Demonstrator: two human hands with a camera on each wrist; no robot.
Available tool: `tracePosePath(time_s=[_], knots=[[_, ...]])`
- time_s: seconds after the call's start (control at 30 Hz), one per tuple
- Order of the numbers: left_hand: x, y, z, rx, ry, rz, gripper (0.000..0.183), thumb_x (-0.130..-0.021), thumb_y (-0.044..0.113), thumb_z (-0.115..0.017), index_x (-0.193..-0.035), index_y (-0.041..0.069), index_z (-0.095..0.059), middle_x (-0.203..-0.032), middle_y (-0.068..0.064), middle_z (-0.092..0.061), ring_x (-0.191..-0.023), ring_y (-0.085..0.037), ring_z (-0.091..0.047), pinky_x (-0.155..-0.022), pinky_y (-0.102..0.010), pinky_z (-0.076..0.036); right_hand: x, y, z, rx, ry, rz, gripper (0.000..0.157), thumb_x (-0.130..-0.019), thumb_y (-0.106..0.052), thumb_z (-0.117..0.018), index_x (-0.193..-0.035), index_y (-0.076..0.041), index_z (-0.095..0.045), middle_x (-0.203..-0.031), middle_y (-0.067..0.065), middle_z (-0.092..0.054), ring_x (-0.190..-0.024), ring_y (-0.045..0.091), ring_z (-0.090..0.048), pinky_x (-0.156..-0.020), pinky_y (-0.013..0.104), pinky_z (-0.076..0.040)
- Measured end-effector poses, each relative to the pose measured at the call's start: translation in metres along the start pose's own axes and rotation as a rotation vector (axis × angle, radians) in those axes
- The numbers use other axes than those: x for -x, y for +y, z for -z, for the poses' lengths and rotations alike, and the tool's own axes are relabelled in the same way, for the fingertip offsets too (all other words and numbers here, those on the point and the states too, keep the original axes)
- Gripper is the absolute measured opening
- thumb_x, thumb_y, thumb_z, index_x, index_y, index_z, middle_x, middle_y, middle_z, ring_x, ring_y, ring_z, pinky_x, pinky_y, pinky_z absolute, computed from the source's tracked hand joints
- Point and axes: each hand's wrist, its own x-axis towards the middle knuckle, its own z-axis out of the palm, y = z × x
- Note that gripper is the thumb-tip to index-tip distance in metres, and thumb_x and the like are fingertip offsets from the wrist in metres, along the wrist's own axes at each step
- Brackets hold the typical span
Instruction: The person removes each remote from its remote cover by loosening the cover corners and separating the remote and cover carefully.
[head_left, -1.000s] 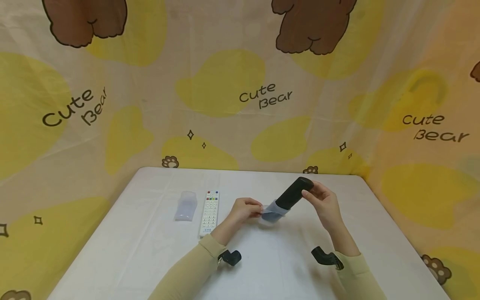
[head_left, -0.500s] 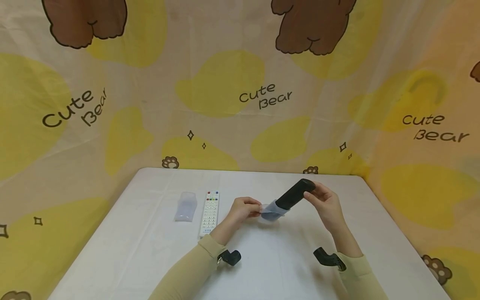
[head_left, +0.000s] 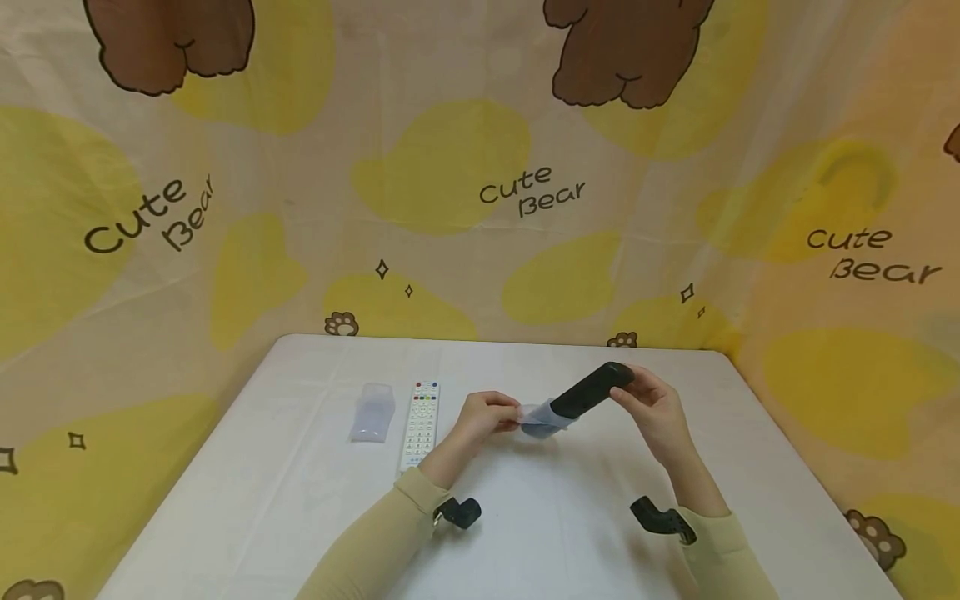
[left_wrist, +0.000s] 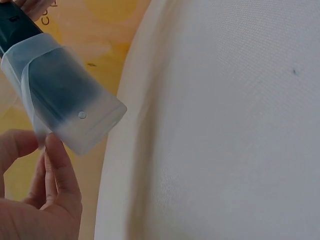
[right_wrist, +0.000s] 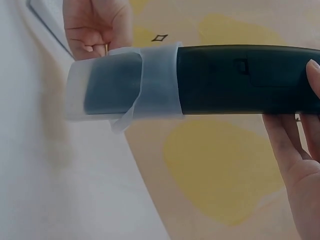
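Observation:
A black remote control is held tilted above the table, its lower end inside a translucent silicone sleeve. The sleeve's edge is folded back over itself around the remote, as the right wrist view shows. At the remote's bare upper end, my right hand grips it between thumb and fingers; the battery cover faces that wrist's camera. My left hand pinches the folded edge of the sleeve between thumb and fingertips. In the left wrist view, the sleeve's closed end extends beyond the remote's tip.
Left of my hands, a white remote control lies on the white table. Beside it lies another translucent sleeve. A patterned curtain hangs behind the table, and black cameras sit at both wrists.
My right hand and the remote's upper end have moved slightly right and down, so the remote lies flatter. My left hand has shifted a little left, still pinching the sleeve.

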Motion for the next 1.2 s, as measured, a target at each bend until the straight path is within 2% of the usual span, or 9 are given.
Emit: tracePosePath(time_s=[0.13, 0.3, 0.43, 0.6, 0.77, 0.87, 1.0, 1.1, 1.2], knots=[[-0.005, -0.003, 0.002, 0.018, -0.007, -0.008, 0.022, -0.079, -0.005, -0.065, -0.101, -0.011, -0.063, -0.096, -0.014, -0.064, -0.073, -0.015, -0.063, -0.078, -0.032, -0.058, 0.001, 0.002, 0.003, -0.018, -0.020, 0.022, 0.031, -0.088, 0.004, -0.061, -0.118, -0.005, -0.061, -0.103, -0.009, -0.066, -0.091, 0.004, -0.063, -0.086, 0.016, -0.051], [-0.023, -0.019, 0.004, 0.052, -0.010, -0.016, 0.024, -0.078, -0.005, -0.067, -0.101, -0.010, -0.063, -0.096, -0.014, -0.064, -0.072, -0.014, -0.064, -0.073, -0.030, -0.058, 0.002, 0.003, 0.004, -0.007, 0.008, 0.009, 0.031, -0.087, 0.005, -0.061, -0.117, -0.002, -0.060, -0.100, -0.008, -0.066, -0.090, 0.006, -0.063, -0.085, 0.018, -0.052], [-0.031, -0.028, 0.003, 0.074, 0.007, -0.024, 0.023, -0.077, -0.005, -0.068, -0.100, -0.009, -0.064, -0.095, -0.014, -0.064, -0.071, -0.014, -0.064, -0.070, -0.027, -0.058, 0.003, 0.002, 0.005, -0.020, -0.004, 0.030, 0.031, -0.087, 0.005, -0.061, -0.118, -0.002, -0.060, -0.101, -0.008, -0.066, -0.090, 0.006, -0.063, -0.085, 0.017, -0.052], [-0.032, -0.028, 0.001, 0.082, 0.029, -0.041, 0.023, -0.077, -0.006, -0.067, -0.099, -0.010, -0.064, -0.095, -0.014, -0.064, -0.072, -0.015, -0.065, -0.071, -0.027, -0.058, 0.005, 0.001, 0.007, -0.022, -0.020, 0.047, 0.032, -0.088, 0.005, -0.061, -0.117, -0.007, -0.061, -0.101, -0.009, -0.065, -0.091, 0.004, -0.063, -0.086, 0.016, -0.051], [-0.031, -0.025, 0.003, 0.092, 0.020, -0.047, 0.024, -0.079, -0.006, -0.066, -0.102, -0.011, -0.063, -0.095, -0.013, -0.063, -0.073, -0.015, -0.064, -0.072, -0.028, -0.058, 0.005, 0.000, 0.007, -0.018, -0.006, 0.048, 0.032, -0.087, 0.007, -0.061, -0.116, -0.005, -0.061, -0.100, -0.008, -0.065, -0.090, 0.005, -0.062, -0.084, 0.016, -0.052], [-0.023, -0.016, 0.004, 0.089, 0.005, -0.053, 0.025, -0.080, -0.006, -0.065, -0.104, -0.013, -0.062, -0.094, -0.013, -0.064, -0.074, -0.015, -0.064, -0.073, -0.029, -0.058, 0.007, 0.001, 0.007, -0.034, -0.013, 0.064, 0.032, -0.087, 0.009, -0.059, -0.116, -0.004, -0.060, -0.100, -0.007, -0.064, -0.089, 0.005, -0.062, -0.084, 0.017, -0.052], [-0.023, -0.014, 0.003, 0.088, 0.016, -0.078, 0.025, -0.081, -0.005, -0.066, -0.104, -0.012, -0.062, -0.091, -0.012, -0.067, -0.075, -0.015, -0.065, -0.074, -0.030, -0.058, 0.009, 0.003, 0.010, -0.079, -0.026, 0.075, 0.032, -0.087, 0.009, -0.060, -0.115, -0.006, -0.060, -0.101, -0.006, -0.064, -0.091, 0.005, -0.063, -0.086, 0.018, -0.052], [-0.030, -0.021, 0.002, 0.100, 0.043, -0.097, 0.024, -0.080, -0.005, -0.067, -0.102, -0.011, -0.063, -0.089, -0.012, -0.068, -0.074, -0.015, -0.066, -0.072, -0.030, -0.059, 0.009, 0.004, 0.011, -0.140, -0.048, 0.086, 0.033, -0.087, 0.009, -0.059, -0.116, -0.006, -0.060, -0.102, -0.004, -0.065, -0.094, 0.006, -0.064, -0.087, 0.020, -0.052], [-0.031, -0.021, 0.002, 0.118, 0.063, -0.105, 0.023, -0.079, -0.008, -0.066, -0.101, -0.012, -0.063, -0.088, -0.013, -0.068, -0.074, -0.016, -0.066, -0.071, -0.030, -0.059, 0.009, 0.005, 0.011, -0.194, -0.086, 0.102, 0.035, -0.087, 0.013, -0.055, -0.117, -0.006, -0.059, -0.104, -0.003, -0.063, -0.097, 0.007, -0.065, -0.088, 0.021, -0.052]])
